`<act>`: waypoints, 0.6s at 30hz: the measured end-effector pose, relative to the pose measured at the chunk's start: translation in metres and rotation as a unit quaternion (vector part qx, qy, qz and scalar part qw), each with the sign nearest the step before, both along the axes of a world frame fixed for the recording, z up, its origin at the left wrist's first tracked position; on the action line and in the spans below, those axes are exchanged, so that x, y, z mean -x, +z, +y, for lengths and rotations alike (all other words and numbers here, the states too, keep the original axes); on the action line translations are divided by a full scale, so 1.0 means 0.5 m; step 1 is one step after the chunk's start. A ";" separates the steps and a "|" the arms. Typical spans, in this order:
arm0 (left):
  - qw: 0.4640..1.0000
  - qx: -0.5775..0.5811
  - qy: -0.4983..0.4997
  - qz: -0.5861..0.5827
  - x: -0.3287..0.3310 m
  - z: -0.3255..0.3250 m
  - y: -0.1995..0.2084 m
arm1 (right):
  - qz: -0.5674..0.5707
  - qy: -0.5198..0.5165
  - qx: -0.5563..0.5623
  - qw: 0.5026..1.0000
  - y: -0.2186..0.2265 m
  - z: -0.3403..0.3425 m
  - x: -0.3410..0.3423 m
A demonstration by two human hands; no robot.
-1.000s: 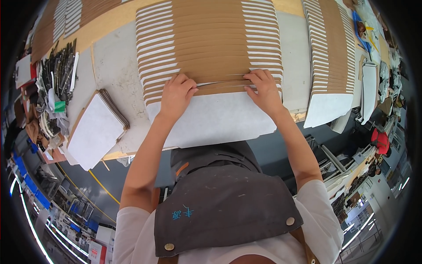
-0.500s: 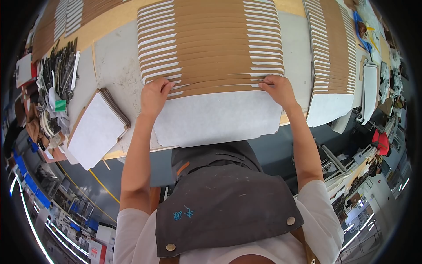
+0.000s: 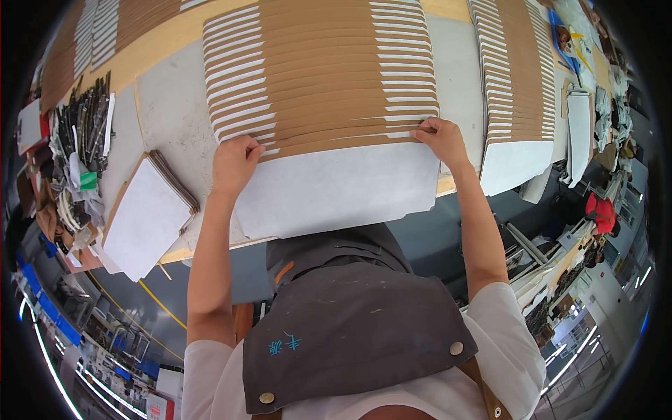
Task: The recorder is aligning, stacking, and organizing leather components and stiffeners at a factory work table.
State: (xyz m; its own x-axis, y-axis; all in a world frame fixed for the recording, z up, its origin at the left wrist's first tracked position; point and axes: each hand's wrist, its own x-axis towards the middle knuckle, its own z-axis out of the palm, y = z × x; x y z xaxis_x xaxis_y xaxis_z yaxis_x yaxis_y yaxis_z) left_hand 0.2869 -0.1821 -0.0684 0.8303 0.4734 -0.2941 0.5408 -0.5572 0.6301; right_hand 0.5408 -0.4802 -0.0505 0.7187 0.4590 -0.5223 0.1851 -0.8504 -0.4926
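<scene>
A fanned stack of overlapping brown panels [image 3: 322, 84] lies on the table before me, white strips showing along both sides. Its nearest piece is a white panel [image 3: 336, 185] whose front edge reaches past the table's edge. At the stack's left side, my left hand [image 3: 236, 164] is closed, its thumb and forefinger pinching a brown strip's edge near the white panel. My right hand [image 3: 442, 143] is pinched on the right side at a similar strip; its other fingers are curled. What exactly lies between the fingertips is partly hidden.
To the right lies a second fanned stack [image 3: 521, 84]. A pile of white panels [image 3: 147, 217] stands left, overhanging the table edge. Beyond it are dark strips and scraps [image 3: 84, 133]. A blue tray [image 3: 563, 42] sits far right. More brown panels [image 3: 133, 28] lie far left.
My left hand has slid a little toward me along the stack's left side. The right hand stays at nearly the same strip. The whole view has shifted slightly.
</scene>
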 end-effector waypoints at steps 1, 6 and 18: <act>1.000 -0.001 -0.001 0.000 -0.001 -0.001 0.001 | -0.033 0.015 -0.008 0.999 -0.001 0.001 0.002; 0.981 -0.145 -0.048 -0.119 -0.020 -0.040 0.018 | -0.228 0.113 -0.074 0.964 0.014 0.020 0.033; 0.991 0.026 -0.116 -0.061 -0.021 -0.072 0.026 | -0.200 0.259 -0.084 0.941 0.031 0.031 0.066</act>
